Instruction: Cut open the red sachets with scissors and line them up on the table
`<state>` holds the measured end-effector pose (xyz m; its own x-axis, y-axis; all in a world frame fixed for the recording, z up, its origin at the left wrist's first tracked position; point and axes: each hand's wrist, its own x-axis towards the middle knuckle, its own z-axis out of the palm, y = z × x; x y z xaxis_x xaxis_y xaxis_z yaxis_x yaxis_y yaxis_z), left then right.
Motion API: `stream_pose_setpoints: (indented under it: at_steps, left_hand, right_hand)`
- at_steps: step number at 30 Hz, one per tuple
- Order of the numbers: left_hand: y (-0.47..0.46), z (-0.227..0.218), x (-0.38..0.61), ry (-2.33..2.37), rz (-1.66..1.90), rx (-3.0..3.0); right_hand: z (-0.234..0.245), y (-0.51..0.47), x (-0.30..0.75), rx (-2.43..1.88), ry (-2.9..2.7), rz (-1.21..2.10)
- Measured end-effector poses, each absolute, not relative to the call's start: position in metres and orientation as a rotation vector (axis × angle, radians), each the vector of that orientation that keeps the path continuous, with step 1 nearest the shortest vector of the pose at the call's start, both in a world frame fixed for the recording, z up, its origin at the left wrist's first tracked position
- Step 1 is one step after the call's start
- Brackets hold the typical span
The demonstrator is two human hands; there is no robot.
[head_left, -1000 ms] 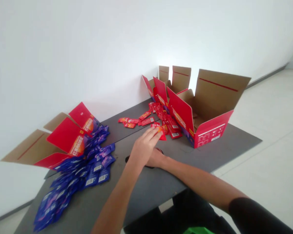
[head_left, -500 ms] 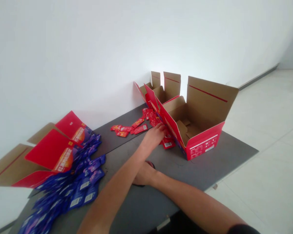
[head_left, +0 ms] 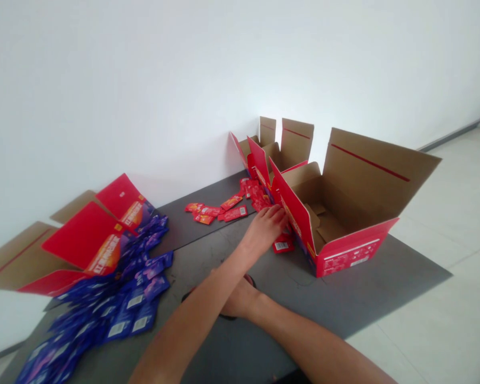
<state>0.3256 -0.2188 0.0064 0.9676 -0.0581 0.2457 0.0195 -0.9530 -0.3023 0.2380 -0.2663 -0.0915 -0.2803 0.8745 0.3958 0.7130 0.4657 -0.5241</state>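
Observation:
My left hand [head_left: 267, 226] reaches across my right arm to a row of red packets [head_left: 283, 245] along the front of an open carton [head_left: 354, 250]. Its fingers are bent down and closed at the packets; the fingertips are partly hidden. Below my left forearm, my right hand [head_left: 238, 298] rests low over the table at a dark, rounded object [head_left: 228, 318]. I cannot make out what that object is, and the right fingers are hidden behind the left forearm. More red and orange packets [head_left: 235, 213] lie loose to the left of the carton.
Blue packets [head_left: 134, 301] are heaped at the left of the grey table [head_left: 304, 309], against open red cartons [head_left: 74, 240]. Further open cartons [head_left: 280, 154] stand at the back by the white wall [head_left: 184, 96]. The table's right edge borders a pale tiled floor [head_left: 432, 320].
The view has shifted, so the right-hand cartons appear farther right and larger. My left hand stays at the red packets, slightly farther along the carton's front. My right hand remains at the dark object.

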Motion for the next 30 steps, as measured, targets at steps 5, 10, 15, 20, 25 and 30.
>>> stream_pose_setpoints:
  at_steps: [5,10,15,20,25,30]
  left_hand:
    - [-0.205,0.018,0.289,-0.049,-0.498,-2.837]
    - [-0.158,0.023,0.212,-0.349,-0.895,-2.890]
    - [-0.109,-0.001,0.149,-0.947,-0.791,-2.891]
    - [-0.063,-0.038,0.143,-1.122,-0.611,-2.867]
    - [-0.015,-0.062,0.172,-1.227,-0.649,-2.755]
    - [0.015,-0.075,0.192,-1.167,-0.691,-2.752]
  right_hand:
    - [-0.083,-0.276,0.246,-1.272,-2.072,0.353]
    - [-0.073,-0.284,0.247,-1.380,-2.106,0.324]
    - [-0.076,-0.283,0.238,-1.247,-2.194,0.252]
    - [-0.084,-0.280,0.231,-1.099,-2.238,0.228]
    - [-0.086,-0.278,0.229,-1.103,-2.257,0.251]
    - [-0.089,-0.275,0.229,-1.150,-2.248,0.337]
